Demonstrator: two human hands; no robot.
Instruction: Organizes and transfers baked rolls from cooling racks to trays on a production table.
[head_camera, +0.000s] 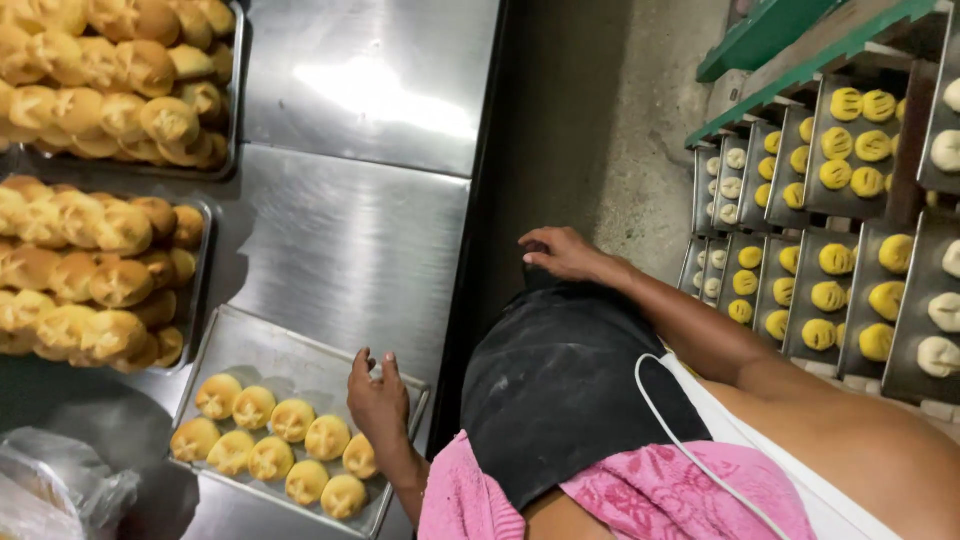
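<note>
A person's left hand (377, 400), fingers spread and grasping nothing, rests on the near tray (290, 350), about half filled with pale buns (275, 445), while the right hand (560, 252) lies flat and loose on the dark apron (570, 390); no labels show, only a crumpled clear bag (60, 490) at the lower left.

The two upper trays of baked buns (100, 80) are cut off by the left and top edges. A clear plastic bag (55, 490) in the lower left corner is blurred and cropped. The rack (800, 45) continues beyond the right edge; its far small dough pieces (722, 170) are too small to tell.
</note>
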